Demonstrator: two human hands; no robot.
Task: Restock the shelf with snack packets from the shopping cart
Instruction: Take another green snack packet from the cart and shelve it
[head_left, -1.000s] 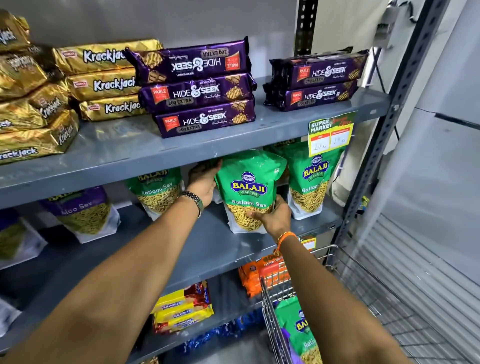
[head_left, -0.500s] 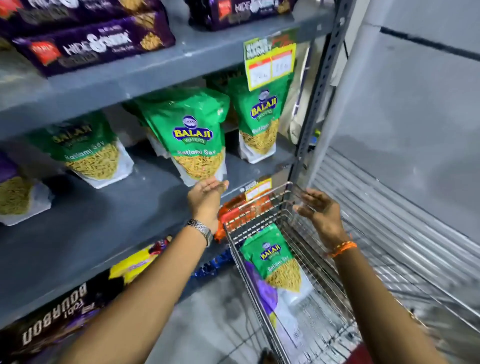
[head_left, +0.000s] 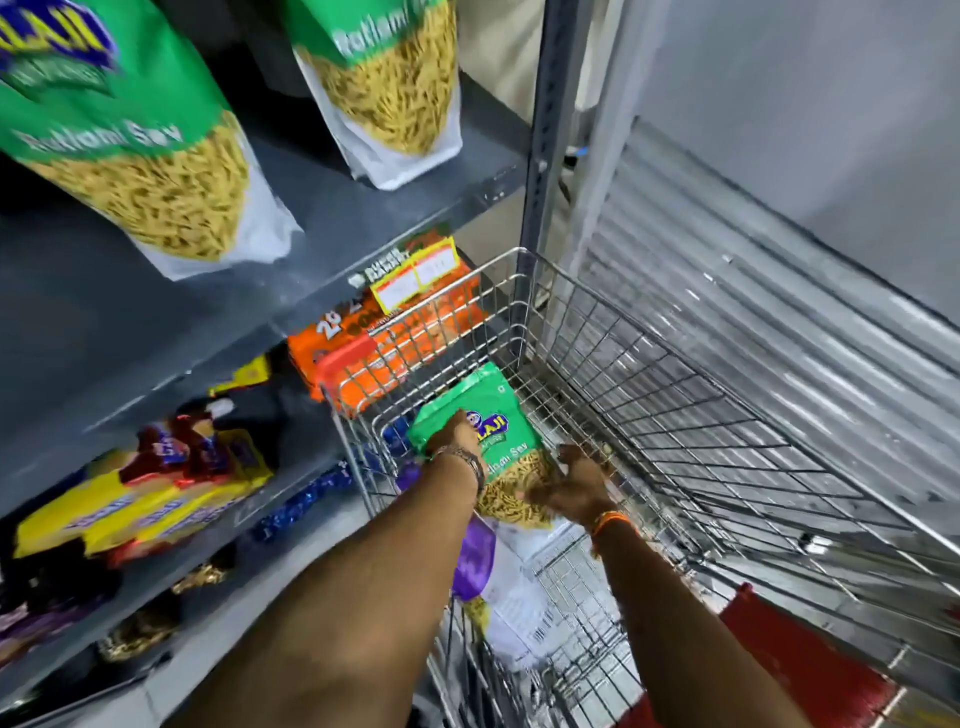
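Observation:
A green Ratlami Sev packet (head_left: 498, 431) lies inside the wire shopping cart (head_left: 675, 364). My left hand (head_left: 453, 434) grips its upper left edge and my right hand (head_left: 579, 486) holds its lower right side. Under it lies a purple packet (head_left: 474, 561) and a white packet back (head_left: 524, 597). On the grey shelf (head_left: 332, 223) above stand two green Ratlami Sev packets, one at the left (head_left: 130, 145) and one further right (head_left: 384, 88).
Orange biscuit packs (head_left: 363, 358) sit on the lower shelf just behind the cart's front rim. Yellow packs (head_left: 145, 499) and blue wrapped items (head_left: 306, 499) lie further left. A shelf upright (head_left: 545, 124) and a corrugated shutter (head_left: 753, 322) stand to the right.
Both hands left the shelf packet, moved down into the cart and closed on the green packet there. The view tilted down towards the cart.

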